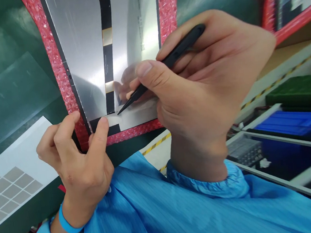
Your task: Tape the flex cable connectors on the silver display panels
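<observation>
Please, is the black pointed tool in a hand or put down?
In a hand: the right hand grips the black pointed tool between thumb and fingers, tip toward the silver panel.

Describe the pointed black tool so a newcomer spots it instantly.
Start at the silvery panel edged by pink bubble wrap. Near its lower right, the right hand holds the black tool slantwise. Unlike the flat dark strip nearby, it tapers to a fine point.

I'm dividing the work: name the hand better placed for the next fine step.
Likely the right hand: it holds the black tool, tip near the dark ribbon; the left hand touches the silver panel.
</observation>
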### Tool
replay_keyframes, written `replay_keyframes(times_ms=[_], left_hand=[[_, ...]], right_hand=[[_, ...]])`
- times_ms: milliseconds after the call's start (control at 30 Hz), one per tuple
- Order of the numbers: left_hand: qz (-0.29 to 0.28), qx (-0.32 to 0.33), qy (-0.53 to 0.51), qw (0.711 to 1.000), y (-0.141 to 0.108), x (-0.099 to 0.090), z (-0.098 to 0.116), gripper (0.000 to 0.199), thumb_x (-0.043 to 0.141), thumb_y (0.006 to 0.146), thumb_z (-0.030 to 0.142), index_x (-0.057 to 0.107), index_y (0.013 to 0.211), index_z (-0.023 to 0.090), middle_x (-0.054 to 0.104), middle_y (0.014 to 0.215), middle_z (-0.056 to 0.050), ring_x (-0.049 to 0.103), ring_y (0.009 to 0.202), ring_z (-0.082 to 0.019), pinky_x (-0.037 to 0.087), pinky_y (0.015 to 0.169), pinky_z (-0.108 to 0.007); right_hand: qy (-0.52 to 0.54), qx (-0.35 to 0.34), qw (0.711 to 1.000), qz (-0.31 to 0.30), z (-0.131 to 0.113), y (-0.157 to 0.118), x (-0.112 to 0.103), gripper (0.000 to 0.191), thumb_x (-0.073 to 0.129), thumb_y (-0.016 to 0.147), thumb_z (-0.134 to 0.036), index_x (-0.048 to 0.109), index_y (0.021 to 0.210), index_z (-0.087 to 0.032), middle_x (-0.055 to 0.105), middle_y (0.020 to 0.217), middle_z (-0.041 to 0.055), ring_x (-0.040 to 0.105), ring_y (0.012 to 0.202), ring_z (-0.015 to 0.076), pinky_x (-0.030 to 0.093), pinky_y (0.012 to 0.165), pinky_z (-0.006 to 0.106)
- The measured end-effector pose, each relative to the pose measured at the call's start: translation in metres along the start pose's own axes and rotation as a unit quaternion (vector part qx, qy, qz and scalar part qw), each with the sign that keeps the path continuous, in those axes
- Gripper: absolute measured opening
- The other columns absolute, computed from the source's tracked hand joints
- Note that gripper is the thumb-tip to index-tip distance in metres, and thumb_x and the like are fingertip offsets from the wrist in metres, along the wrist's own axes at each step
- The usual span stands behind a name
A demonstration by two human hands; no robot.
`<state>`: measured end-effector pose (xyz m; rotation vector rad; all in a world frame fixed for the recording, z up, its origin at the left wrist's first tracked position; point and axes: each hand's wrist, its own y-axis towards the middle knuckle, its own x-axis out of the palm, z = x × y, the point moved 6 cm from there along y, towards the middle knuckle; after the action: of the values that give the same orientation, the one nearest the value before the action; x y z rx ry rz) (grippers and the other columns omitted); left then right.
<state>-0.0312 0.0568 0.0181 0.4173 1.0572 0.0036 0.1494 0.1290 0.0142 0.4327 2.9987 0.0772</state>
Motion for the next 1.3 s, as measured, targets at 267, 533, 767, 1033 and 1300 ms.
replay_keyframes(times_ms=[267, 533, 767, 1033, 1300], left_hand=[[-0.015, -0.013, 0.028, 0.999, 0.001, -0.002, 0.002, 0.040, 0.068, 0.094, 0.005, 0.081, 0.126, 0.026, 0.063, 0.142, -0.021, 0.053, 0.132, -0.043, 0.043, 0.103, -0.067], [-0.089, 0.002, 0.120, 0.989, -0.005, 0.007, 0.029, 0.045, 0.067, 0.102, 0.033, 0.069, 0.145, 0.019, 0.065, 0.153, -0.019, 0.054, 0.142, -0.043, 0.025, 0.117, -0.060], [-0.123, -0.023, 0.137, 0.983, -0.011, 0.018, 0.031, 0.056, 0.058, 0.109, 0.050, 0.057, 0.160, 0.027, 0.052, 0.169, -0.019, 0.044, 0.154, -0.045, 0.009, 0.124, -0.066], [-0.026, -0.180, 0.036, 0.983, -0.009, -0.022, -0.022, 0.051, 0.056, 0.108, 0.046, 0.066, 0.147, 0.015, 0.062, 0.155, -0.027, 0.060, 0.142, -0.042, 0.044, 0.116, -0.063], [-0.052, -0.410, -0.304, 0.859, 0.040, -0.003, -0.050, 0.068, 0.080, 0.090, 0.042, 0.062, 0.147, 0.011, 0.077, 0.086, -0.006, 0.074, 0.083, -0.025, 0.055, 0.079, -0.034]], right_hand=[[-0.073, -0.015, 0.997, 0.034, -0.009, -0.002, -0.001, 0.031, 0.092, 0.092, -0.035, 0.063, 0.083, -0.033, 0.070, 0.077, -0.0020, 0.078, 0.073, 0.0241, 0.068, 0.066, 0.042], [0.050, -0.012, 0.995, 0.089, 0.017, -0.001, -0.013, 0.025, 0.086, 0.094, -0.026, 0.062, 0.088, -0.026, 0.066, 0.069, -0.0082, 0.076, 0.064, 0.0159, 0.063, 0.056, 0.028], [0.107, -0.041, 0.985, 0.131, 0.031, 0.001, -0.015, 0.024, 0.085, 0.089, -0.021, 0.062, 0.087, -0.024, 0.066, 0.067, -0.0086, 0.073, 0.056, 0.0121, 0.060, 0.050, 0.021], [0.139, 0.022, 0.983, 0.117, 0.036, 0.001, -0.010, 0.025, 0.086, 0.087, -0.027, 0.061, 0.086, -0.026, 0.073, 0.067, -0.0031, 0.073, 0.054, 0.0169, 0.062, 0.049, 0.026], [0.223, 0.094, 0.960, 0.142, 0.053, 0.009, -0.003, 0.032, 0.093, 0.069, -0.027, 0.062, 0.080, -0.022, 0.070, 0.061, -0.0027, 0.068, 0.045, 0.0168, 0.058, 0.042, 0.025]])
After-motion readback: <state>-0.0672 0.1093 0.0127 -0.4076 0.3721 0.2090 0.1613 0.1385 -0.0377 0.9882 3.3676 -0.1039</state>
